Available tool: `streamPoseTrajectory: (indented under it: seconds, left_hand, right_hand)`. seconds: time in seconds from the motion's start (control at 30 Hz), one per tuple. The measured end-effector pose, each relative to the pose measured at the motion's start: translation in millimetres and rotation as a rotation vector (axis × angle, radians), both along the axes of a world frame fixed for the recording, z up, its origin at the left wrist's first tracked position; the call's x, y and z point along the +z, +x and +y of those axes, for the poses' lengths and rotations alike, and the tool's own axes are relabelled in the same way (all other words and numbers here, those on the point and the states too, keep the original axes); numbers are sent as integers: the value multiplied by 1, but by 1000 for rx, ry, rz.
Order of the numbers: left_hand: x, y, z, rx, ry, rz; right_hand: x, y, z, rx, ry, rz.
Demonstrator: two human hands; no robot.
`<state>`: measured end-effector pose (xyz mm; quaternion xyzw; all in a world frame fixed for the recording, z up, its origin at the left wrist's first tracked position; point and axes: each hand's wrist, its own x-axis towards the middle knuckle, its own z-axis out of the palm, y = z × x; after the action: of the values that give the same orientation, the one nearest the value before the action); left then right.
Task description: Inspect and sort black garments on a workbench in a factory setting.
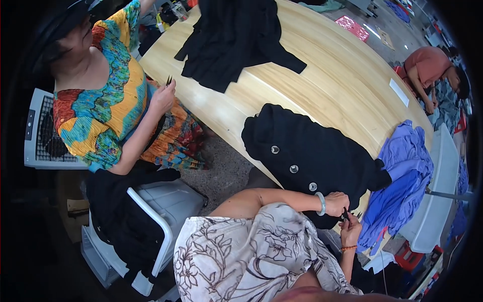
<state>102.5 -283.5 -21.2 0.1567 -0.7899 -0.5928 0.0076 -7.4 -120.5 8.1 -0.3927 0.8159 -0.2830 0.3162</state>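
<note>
A black garment [322, 146] with large round silvery buttons [294, 169] lies bunched along the near edge of the wooden table. At its near right end, my left hand [336, 203], a pale bangle on its wrist, is closed and pinches the dark cloth. Just below it my right hand [350, 230], with a beaded bracelet, has its fingers closed on a small black tool [345, 214] that looks like thread snips. Its tip is close to my left fingers. The spot where tool and cloth meet is too small to make out.
Another black garment [231, 40] lies across the far part of the table [322, 85]. Purple cloth [402, 161] hangs over its right end. A co-worker [108, 95] at the left holds small dark snips. Black clothes [126, 211] cover a grey chair. Another person [427, 68] bends at far right.
</note>
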Motion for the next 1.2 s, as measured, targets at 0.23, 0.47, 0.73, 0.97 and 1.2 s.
streamPoseTrajectory:
  seconds: [0.23, 0.47, 0.73, 0.97, 1.2]
  left_hand:
    - [-9, -1, 8, -72, -27, 36]
    - [-6, -3, 0, -66, -151, 224]
    - [9, 12, 6, -35, -539, 3]
    - [13, -40, 37, -198, -760, 355]
    - [-51, -93, 76, -455, -920, -48]
  right_hand:
    - [2, 4, 14, 7, -75, -100]
    - [-17, -3, 28, -46, -118, -45]
    - [-9, -2, 52, 62, 72, 258]
    - [-31, 10, 70, -177, 24, 242]
    - [-49, 8, 71, -159, -122, 287]
